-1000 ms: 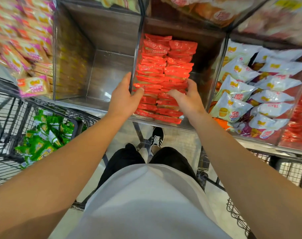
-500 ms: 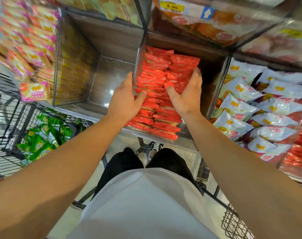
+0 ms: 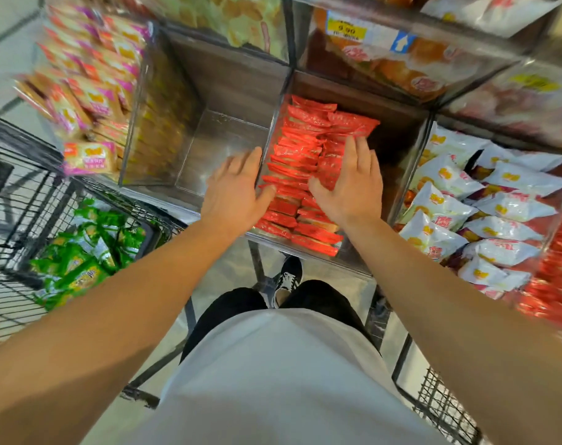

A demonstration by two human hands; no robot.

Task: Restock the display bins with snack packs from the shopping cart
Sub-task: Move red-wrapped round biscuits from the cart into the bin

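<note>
**Red packs squared up in the middle bin**

Red snack packs (image 3: pixel 308 168) stacked flat in two overlapping rows inside a clear-walled bin (image 3: pixel 275 123), filling it from the front lip back toward the wooden rear panel. Likely light, thin and crinkly — foil-like wrappers, probably slick against each other, so prone to sliding off the stack if nudged from one side only. Contents possibly brittle; best not squeezed. Best taken several at a time, clamped by the short ends or flat between both palms.

Right hand (image 3: pixel 350 184) spread flat on top of the stack, fingers straight, thumb against the near rows — pressing, gripping nothing. Left hand (image 3: pixel 238 187) likewise released, fingers extended along the outside of the bin's left wall, thumb tip reaching to the packs at the front corner.

Immediately left, an empty bin (image 3: pixel 215 146) of the same clear kind. Farther left, pink-and-yellow packs (image 3: pixel 90 155). To the right, white bags (image 3: pixel 446 200) heaped in the neighbouring bin. Lower left, the wire shopping cart (image 3: pixel 20 200) holding green snack packs (image 3: pixel 80 252) — judged the next stock to move, probably into the empty bin.
</note>
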